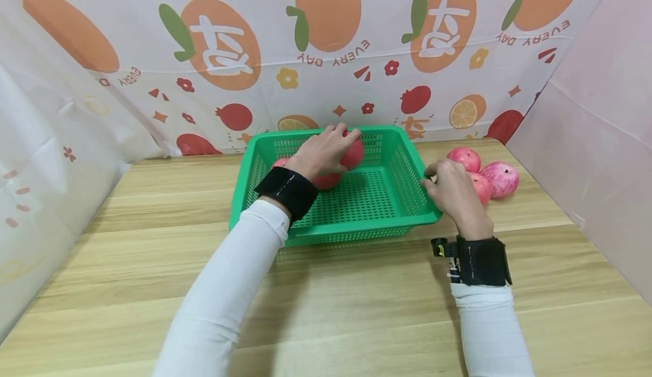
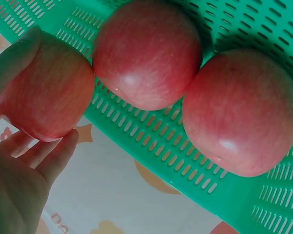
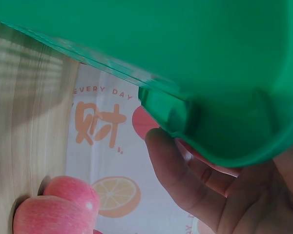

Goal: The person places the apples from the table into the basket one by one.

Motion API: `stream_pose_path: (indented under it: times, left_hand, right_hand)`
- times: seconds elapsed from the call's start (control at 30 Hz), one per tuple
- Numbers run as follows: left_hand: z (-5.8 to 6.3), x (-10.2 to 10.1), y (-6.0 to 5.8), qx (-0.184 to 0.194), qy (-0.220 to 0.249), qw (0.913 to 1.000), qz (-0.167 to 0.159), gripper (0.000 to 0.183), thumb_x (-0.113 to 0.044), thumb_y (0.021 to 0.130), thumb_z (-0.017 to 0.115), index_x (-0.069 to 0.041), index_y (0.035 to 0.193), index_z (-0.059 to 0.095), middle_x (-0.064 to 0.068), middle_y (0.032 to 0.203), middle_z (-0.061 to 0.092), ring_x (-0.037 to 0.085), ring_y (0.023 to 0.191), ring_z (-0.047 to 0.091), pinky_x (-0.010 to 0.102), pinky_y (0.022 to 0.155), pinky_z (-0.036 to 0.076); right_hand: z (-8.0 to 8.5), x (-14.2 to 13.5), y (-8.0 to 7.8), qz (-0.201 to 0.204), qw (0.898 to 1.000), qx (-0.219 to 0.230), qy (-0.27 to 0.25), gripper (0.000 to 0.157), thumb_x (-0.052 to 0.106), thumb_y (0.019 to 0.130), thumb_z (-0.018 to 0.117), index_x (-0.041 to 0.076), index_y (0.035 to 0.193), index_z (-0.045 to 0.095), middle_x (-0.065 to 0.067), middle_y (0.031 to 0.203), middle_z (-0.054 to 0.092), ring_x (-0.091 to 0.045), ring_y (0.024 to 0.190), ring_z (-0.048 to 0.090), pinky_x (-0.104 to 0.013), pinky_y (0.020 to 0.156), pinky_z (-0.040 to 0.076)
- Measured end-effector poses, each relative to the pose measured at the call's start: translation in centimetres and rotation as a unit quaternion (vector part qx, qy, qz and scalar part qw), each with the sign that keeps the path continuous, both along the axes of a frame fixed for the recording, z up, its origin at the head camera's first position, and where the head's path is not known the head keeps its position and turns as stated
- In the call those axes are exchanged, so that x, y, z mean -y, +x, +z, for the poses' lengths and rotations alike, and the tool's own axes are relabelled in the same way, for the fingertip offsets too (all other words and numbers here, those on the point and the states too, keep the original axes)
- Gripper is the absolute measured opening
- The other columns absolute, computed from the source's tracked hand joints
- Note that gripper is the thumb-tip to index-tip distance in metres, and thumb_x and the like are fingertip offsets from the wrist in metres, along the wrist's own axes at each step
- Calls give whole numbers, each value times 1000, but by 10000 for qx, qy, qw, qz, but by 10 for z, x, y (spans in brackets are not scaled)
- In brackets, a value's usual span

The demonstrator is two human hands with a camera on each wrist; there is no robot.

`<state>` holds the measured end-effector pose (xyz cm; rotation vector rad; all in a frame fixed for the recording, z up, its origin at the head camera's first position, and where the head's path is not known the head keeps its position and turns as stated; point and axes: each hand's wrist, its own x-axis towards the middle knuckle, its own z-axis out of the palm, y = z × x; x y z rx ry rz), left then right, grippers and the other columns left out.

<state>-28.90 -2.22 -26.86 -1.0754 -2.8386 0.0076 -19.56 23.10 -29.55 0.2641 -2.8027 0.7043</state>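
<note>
The left hand [image 1: 320, 155] grips 1 apple [image 1: 354, 153] at the green basket's [image 1: 356, 228] far side, near the surface's [image 1: 356, 309] far edge; the right hand [image 1: 455, 195] pinches the basket's rim. Probably firm but bruisable, the apple suits cupping around its middle.

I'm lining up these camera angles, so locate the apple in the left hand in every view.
Head: the held apple is just above and right of centre.
Left wrist: at the left, in the left fingers.
Right wrist: not in it.
Shared landmark: the green basket, in all three views.
</note>
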Motion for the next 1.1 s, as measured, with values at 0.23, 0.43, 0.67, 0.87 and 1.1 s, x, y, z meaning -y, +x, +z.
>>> stream_pose_path:
  times: [0.23, 0.43, 0.67, 0.87, 1.1]
  left_hand:
    - [-4, -11, 1, 70, -114, 9999, -55, 73, -22, 88, 83, -8, 147, 43, 22, 135, 49, 37, 120, 53, 48, 93, 55]
    - [-6, -21, 0, 248, -255, 9994, 5, 74, -22, 89, 82, -9, 150, 41, 20, 140, 48, 35, 126, 50, 49, 98, 52]
    - [-11, -27, -6, 497, -356, 9981, 122, 80, -21, 89, 82, -10, 155, 38, 20, 148, 44, 36, 134, 45, 50, 104, 48]
    - [-14, -32, -8, 529, -555, 9970, 140, 76, -19, 88, 82, -10, 152, 41, 20, 147, 45, 36, 132, 46, 47, 104, 48]
    - [-17, -38, -9, 613, -741, 9951, 210, 77, -19, 88, 82, -11, 153, 41, 18, 150, 44, 35, 135, 43, 46, 103, 49]
  right_hand:
    - [0, -1, 0, -24, 10000, 41, 25, 22, -1, 96, 65, -19, 109, 67, -33, 109, 63, -42, 94, 60, -54, 82, 53]
    - [1, -2, 0, -38, 10000, 26, 7, 22, -1, 96, 65, -19, 110, 67, -33, 111, 63, -43, 100, 59, -56, 86, 52]
    - [0, -1, 0, 4, 10000, 10, -7, 23, -1, 96, 65, -19, 110, 67, -33, 109, 64, -42, 94, 62, -53, 80, 54]
    - [-1, 0, -1, 32, 10000, -66, -20, 22, -1, 96, 65, -19, 109, 67, -33, 108, 64, -42, 93, 62, -53, 79, 55]
    - [-1, 0, -1, -4, 10000, -32, -8, 22, -2, 95, 65, -19, 109, 67, -33, 109, 64, -43, 94, 62, -54, 80, 54]
